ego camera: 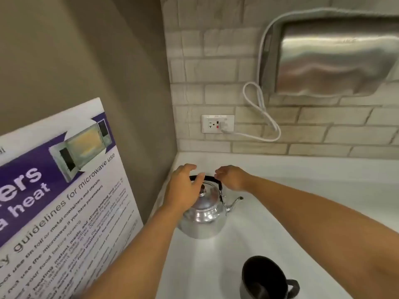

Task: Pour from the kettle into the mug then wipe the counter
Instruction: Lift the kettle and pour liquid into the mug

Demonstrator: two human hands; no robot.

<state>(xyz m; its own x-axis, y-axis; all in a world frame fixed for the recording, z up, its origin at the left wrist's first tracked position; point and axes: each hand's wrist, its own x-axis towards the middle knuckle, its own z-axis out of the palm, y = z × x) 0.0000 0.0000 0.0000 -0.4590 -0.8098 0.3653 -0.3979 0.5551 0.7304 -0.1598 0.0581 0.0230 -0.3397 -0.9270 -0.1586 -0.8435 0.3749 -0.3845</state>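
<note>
A white counter (302,201) runs beneath a pale brick-tile wall (216,61); a purple-and-white microwave guidelines poster (60,190) leans at nine o'clock. The shiny round metal kettle (203,221) stands upright at centre, its spout toward three o'clock. The black mug (261,279) sits at five o'clock, well apart. Left hand (183,188) rests loosely open over the kettle's black handle (212,179); right hand (232,176) hovers beside it, fingers half-curled, holding nothing.

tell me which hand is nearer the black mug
Right. The right hand hovers by the shiny metal kettle's black handle on the spout side, toward the black mug; the left hand rests over the kettle's far side.
</note>
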